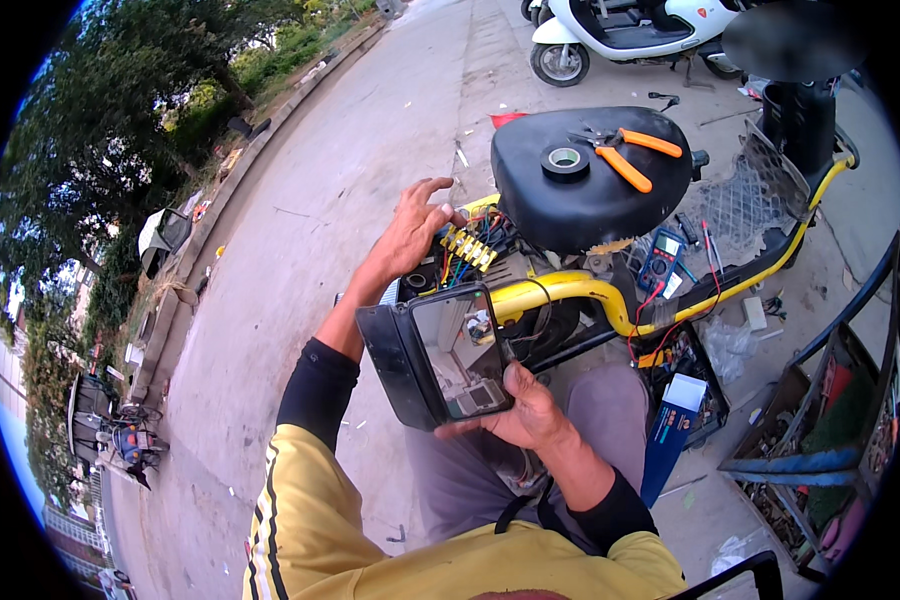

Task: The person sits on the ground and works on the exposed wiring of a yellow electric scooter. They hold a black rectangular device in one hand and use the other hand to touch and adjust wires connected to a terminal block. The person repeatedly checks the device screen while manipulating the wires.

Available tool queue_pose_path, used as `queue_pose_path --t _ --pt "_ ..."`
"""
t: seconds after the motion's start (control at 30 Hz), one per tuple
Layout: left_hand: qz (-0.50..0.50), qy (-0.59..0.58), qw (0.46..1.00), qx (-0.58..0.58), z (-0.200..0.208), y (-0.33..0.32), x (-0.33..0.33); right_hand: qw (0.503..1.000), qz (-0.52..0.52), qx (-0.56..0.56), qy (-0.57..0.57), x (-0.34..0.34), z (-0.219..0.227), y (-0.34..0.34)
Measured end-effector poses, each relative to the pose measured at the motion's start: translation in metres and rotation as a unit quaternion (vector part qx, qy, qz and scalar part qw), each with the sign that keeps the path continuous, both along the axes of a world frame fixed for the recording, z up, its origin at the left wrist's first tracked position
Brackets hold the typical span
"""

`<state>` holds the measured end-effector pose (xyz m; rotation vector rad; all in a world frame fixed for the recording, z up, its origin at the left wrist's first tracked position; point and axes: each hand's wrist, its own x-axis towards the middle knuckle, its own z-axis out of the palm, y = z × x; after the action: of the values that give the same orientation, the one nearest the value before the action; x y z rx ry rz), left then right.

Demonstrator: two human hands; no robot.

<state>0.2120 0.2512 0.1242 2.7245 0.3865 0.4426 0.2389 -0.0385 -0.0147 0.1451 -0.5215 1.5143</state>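
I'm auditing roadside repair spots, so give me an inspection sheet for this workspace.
Surface: black seat carries orange-handled pliers and black tape roll.
Job's things: phone in black flip case; yellow connector strip; multimeter.
Clutter: clear plastic bag, blue-and-white box.
Hands: right hand grips the phone; left hand, fingers extended, is by the connector strip, contact unclear.
Cables: coloured wires bunched near the strip; red test lead at the multimeter.
Surroundings: white scooter ahead, trees left.
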Motion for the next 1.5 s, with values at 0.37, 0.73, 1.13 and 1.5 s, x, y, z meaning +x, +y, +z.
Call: queue_pose_path --t 0.37,0.73,1.13,1.5 --pt "0.011 -0.004 0.999 0.035 -0.004 -0.003 -0.001 1.000 -0.005 -0.007 -0.004 -0.001 0.001 -0.001" --pt "0.014 -0.008 0.999 0.040 -0.006 -0.002 -0.002 1.000 -0.004 -0.005 0.000 0.000 0.001 -0.002" --pt "0.012 -0.009 0.999 0.038 -0.008 0.000 -0.003 1.000 -0.006 -0.008 0.002 -0.001 -0.002 -0.001" --pt "0.012 -0.011 0.999 0.035 -0.008 -0.002 -0.005 1.000 -0.004 -0.008 0.003 -0.001 0.000 -0.001"
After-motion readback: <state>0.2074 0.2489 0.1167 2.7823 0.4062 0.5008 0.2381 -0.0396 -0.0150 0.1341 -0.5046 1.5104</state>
